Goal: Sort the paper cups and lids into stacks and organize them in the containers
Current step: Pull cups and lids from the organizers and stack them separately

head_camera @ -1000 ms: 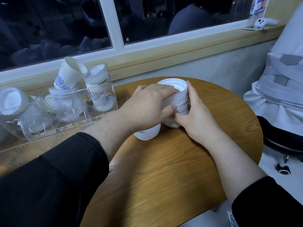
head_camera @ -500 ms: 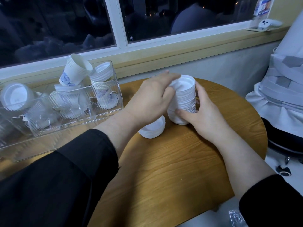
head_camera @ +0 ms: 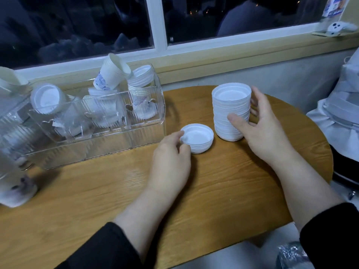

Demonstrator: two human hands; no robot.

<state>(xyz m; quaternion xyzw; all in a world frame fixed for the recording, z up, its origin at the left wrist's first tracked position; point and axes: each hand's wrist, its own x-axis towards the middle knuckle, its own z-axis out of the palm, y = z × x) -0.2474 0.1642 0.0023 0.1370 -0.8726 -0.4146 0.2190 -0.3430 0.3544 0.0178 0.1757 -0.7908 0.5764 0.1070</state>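
Note:
A tall stack of white lids [head_camera: 231, 113] stands on the round wooden table [head_camera: 213, 191]. My right hand [head_camera: 266, 131] cups it, thumb on the front and fingers behind its right side. Just to its left lies a short stack of lids [head_camera: 199, 137]. My left hand [head_camera: 171, 158] pinches that short stack at its near-left rim with thumb and curled fingers. The clear ribbed container [head_camera: 147, 133] at the left holds paper cups with blue print [head_camera: 111, 74] and more lid stacks [head_camera: 140, 76], leaning in its compartments.
A blurred paper cup stack [head_camera: 15, 191] lies at the table's left edge. The window sill [head_camera: 213, 61] runs behind the table. A chair draped with grey cloth [head_camera: 342, 113] stands at the right. Bare tabletop lies in front of my hands.
My left hand left the tall stack's top, came down and left, and took the short stack's rim. The tall stack stays upright in my right hand. The view shifted right.

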